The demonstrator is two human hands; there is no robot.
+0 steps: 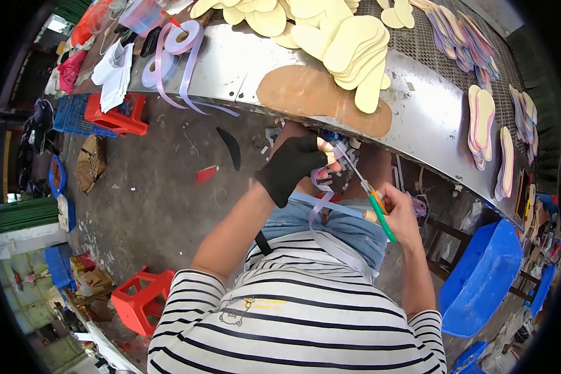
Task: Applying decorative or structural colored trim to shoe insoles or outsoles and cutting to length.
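Note:
My left hand (293, 163), in a black fingerless glove with tape on its fingertips, pinches a pale lilac ribbon (321, 204) above my lap. Lengths of the ribbon hang over my denim shorts and striped shirt. In my right hand (402, 213) is a pair of scissors (378, 210) with green and orange handles. Their blades point up and left, with the tips close to the ribbon at my left fingers. Whether the blades touch the ribbon I cannot tell. A pale strip also runs across my lap towards my right fingers.
Beyond my hands is the metal table edge, with a brown insole-shaped board (299, 90) and piled cream insoles (358, 50). Ribbon rolls (182, 38) lie at the far left. More insoles (480, 121) lie right. A red stool (144, 300) and blue tub (485, 277) flank me.

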